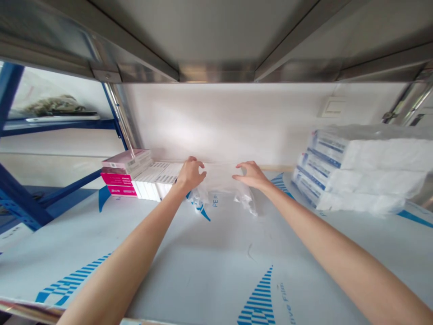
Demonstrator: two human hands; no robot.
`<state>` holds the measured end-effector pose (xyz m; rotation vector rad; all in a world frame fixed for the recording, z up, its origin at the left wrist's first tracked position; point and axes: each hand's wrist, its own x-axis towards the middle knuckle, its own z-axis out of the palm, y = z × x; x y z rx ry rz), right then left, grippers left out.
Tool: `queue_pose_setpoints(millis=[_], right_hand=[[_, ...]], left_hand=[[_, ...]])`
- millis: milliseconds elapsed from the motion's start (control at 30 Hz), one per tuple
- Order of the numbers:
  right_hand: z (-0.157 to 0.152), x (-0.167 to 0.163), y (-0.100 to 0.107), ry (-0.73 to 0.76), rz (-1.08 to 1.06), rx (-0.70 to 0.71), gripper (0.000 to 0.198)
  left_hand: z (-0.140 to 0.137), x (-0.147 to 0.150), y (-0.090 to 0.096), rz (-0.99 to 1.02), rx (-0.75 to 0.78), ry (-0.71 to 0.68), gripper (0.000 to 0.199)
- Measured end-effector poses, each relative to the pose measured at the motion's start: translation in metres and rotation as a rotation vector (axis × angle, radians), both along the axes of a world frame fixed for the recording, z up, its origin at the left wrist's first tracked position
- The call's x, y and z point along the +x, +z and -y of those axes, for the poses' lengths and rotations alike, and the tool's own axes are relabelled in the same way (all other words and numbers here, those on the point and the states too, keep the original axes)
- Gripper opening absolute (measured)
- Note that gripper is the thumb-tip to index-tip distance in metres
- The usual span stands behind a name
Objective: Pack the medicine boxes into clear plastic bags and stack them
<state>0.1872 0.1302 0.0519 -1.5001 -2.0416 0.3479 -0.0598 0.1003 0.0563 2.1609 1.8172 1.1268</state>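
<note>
Plastic wrapping [246, 198], clear and crumpled, lies between and just below our left grip [193, 174] and right grip [251, 174], both curved with tips looking parted, whether pinching it we cannot tell, so we should handle both sides evenly.

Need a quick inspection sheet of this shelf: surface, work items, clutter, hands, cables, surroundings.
Surface: shelf covered in pale sheeting with blue print.
Work items: crumpled clear plastic between and below the hands; its full outline is hard to make out.
Clutter: pink boxes and white boxes at left; plastic-wrapped packs stacked at right.
Hands: left hand and right hand apart, fingers curled; grip on the plastic unclear.
Cables: nothing seen.
Surroundings: metal shelf overhead, white wall behind, blue rack at left.
</note>
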Motion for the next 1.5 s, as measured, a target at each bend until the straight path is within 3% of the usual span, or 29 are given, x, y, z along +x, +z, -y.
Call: queue_pose_setpoints(millis=[167, 267, 400, 600, 867, 1000, 1133, 1267, 1433, 1500], right_hand=[[-0.016, -0.022, 0.01, 0.088, 0.213, 0.062, 0.052], [-0.023, -0.031, 0.0, 0.167, 0.345, 0.003, 0.065], [-0.024, -0.029, -0.023, 0.257, 0.46, -0.1, 0.081], [-0.028, -0.018, -0.046, 0.245, 0.457, -0.142, 0.09], [-0.034, -0.019, -0.055, 0.248, 0.328, -0.137, 0.089], [-0.032, -0.01, -0.047, 0.284, 0.148, -0.09, 0.082], [-0.017, 0.01, -0.028, 0.329, -0.042, -0.023, 0.058], [0.013, 0.036, -0.011, 0.364, -0.12, 0.04, 0.043], [0.055, 0.079, -0.007, 0.309, -0.127, 0.242, 0.025], [0.072, 0.1, -0.008, 0.272, -0.087, 0.322, 0.019]], left_hand=[[-0.019, 0.022, 0.002, -0.194, -0.088, 0.001, 0.044], [-0.027, 0.026, -0.016, -0.288, -0.222, 0.053, 0.059], [-0.029, 0.016, -0.04, -0.387, -0.35, 0.007, 0.071], [-0.03, 0.007, -0.05, -0.463, -0.402, -0.068, 0.081], [-0.033, 0.009, -0.056, -0.465, -0.397, -0.047, 0.085], [-0.027, 0.006, -0.038, -0.411, -0.308, -0.061, 0.072], [-0.012, 0.012, 0.003, -0.351, -0.119, -0.123, 0.059], [0.018, 0.04, 0.039, -0.348, -0.004, -0.292, 0.051], [0.069, 0.102, 0.047, -0.346, 0.106, -0.636, 0.036], [0.086, 0.128, 0.041, -0.35, 0.127, -0.681, 0.035]])
